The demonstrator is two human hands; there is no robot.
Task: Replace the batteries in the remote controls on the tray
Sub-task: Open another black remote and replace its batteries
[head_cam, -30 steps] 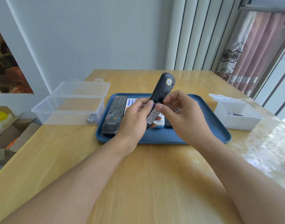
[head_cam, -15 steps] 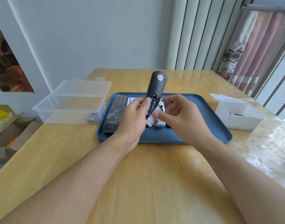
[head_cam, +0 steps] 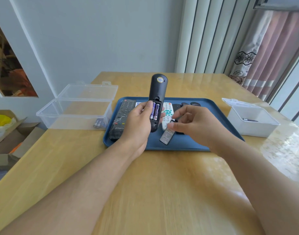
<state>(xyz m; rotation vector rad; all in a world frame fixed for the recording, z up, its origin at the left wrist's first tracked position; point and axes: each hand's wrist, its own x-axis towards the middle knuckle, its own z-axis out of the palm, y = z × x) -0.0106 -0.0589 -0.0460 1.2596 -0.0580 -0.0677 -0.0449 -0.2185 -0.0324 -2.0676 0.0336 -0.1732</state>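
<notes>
Table [head_cam: 162, 192] first, since it's the biggest thing here: wooden, with the blue tray [head_cam: 187, 146] sitting at 12 o'clock from me. Clear plastic box [head_cam: 74, 112] is at 10 o'clock off the tray with a few loose batteries [head_cam: 98, 123] in its near corner, and a white box [head_cam: 252, 121] is at 2 o'clock.

On the tray there's a long black remote [head_cam: 122, 119] at the left, a white remote [head_cam: 167, 114] in the middle, and some dark ones further back that I can't make out well.

My left hand [head_cam: 136, 126] has its fingers wrapped round the black remote [head_cam: 158, 92], holding it upright, back facing me, compartment open with two purple batteries [head_cam: 154, 112] inside. My right hand [head_cam: 197, 122] is low over the tray, fingers loosely curled, thumb and forefinger right at the battery cover [head_cam: 167, 135]. Honestly can't tell if I'm pinching it or it's just lying there.

What could go wrong, I reckon: the cover is small and dark, so it could get lost among the remotes. And with the remote tipped up, levering those cells out could pop them loose and send them rolling off the table.
</notes>
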